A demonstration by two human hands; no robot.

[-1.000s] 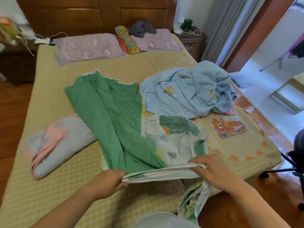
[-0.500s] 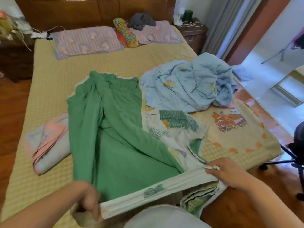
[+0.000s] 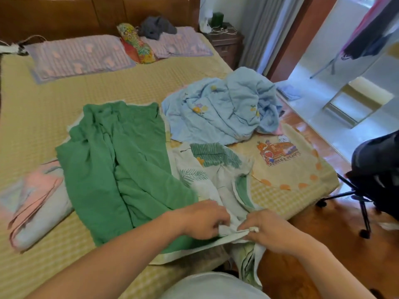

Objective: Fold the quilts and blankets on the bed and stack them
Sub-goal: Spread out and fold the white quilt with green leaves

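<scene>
Near edge of the bed (image 3: pixel 38 117): left hand (image 3: pixel 203 219) and right hand (image 3: pixel 269 230) side by side, each pinching the white hem of the green quilt (image 3: pixel 112 169). Spread green side up across the bed's middle, leaf-printed face showing at right. Crumpled light blue quilt (image 3: pixel 220 108) just beyond, far right. Folded pink and grey blanket (image 3: pixel 36 203) at left, touching the green edge.
</scene>
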